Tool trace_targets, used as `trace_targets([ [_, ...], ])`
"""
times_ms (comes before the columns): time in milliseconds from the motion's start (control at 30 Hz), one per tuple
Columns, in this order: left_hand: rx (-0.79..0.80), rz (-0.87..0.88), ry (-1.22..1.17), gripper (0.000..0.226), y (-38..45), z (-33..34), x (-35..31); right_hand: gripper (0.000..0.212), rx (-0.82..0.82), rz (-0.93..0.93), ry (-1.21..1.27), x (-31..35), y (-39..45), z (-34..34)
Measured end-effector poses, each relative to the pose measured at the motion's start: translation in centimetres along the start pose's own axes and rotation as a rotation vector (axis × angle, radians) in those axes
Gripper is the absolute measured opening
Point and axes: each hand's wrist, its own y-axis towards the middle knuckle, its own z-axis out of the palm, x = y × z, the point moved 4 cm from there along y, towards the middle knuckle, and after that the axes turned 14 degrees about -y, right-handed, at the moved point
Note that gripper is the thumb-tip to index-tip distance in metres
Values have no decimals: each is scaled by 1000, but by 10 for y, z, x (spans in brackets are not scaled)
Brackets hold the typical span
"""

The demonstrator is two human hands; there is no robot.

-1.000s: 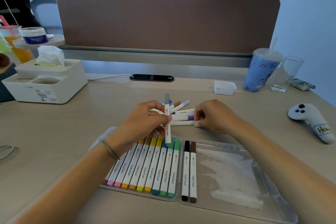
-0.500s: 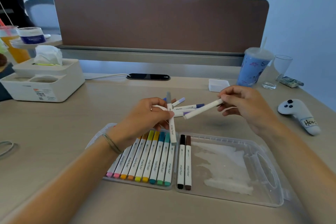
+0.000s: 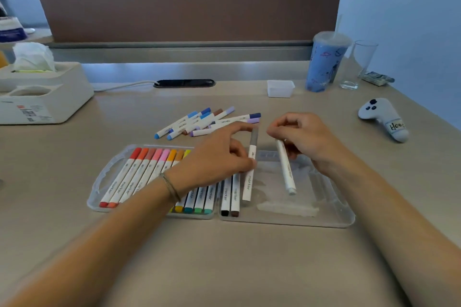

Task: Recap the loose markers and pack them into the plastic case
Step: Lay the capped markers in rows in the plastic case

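My left hand [image 3: 219, 154] pinches a gray-capped marker [image 3: 250, 167], which runs from 12 to 6 o'clock just right of my palm, over the open plastic case [image 3: 331, 217] on the table [image 3: 224, 257]. My right hand [image 3: 301, 139], at 3 o'clock from the left, grips a white marker [image 3: 286, 169] whose free end hangs toward 6 o'clock over the case's right half. Packed markers [image 3: 139, 172] fill the left half. The loose markers [image 3: 207, 121] lie in a heap at 12 o'clock, just beyond my left fingertips.
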Motion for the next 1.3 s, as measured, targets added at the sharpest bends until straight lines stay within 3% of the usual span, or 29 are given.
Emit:
trace_targets([
  [233, 30, -63, 76, 60, -6, 0, 6, 12, 87, -45, -104, 7, -6, 18],
  [467, -8, -53, 473, 72, -4, -9, 10, 10, 94, -47, -220, 2, -7, 28],
  [800, 167, -124, 671, 94, -19, -3, 6, 12, 81, -46, -220, 4, -8, 26],
  [1167, 274, -165, 751, 96, -21, -5, 12, 16, 44, -12, -273, 5, -8, 32],
  [1300, 348, -208, 718, 100, -24, -10, 12, 25, 135, -33, -411, 9, -13, 33],
])
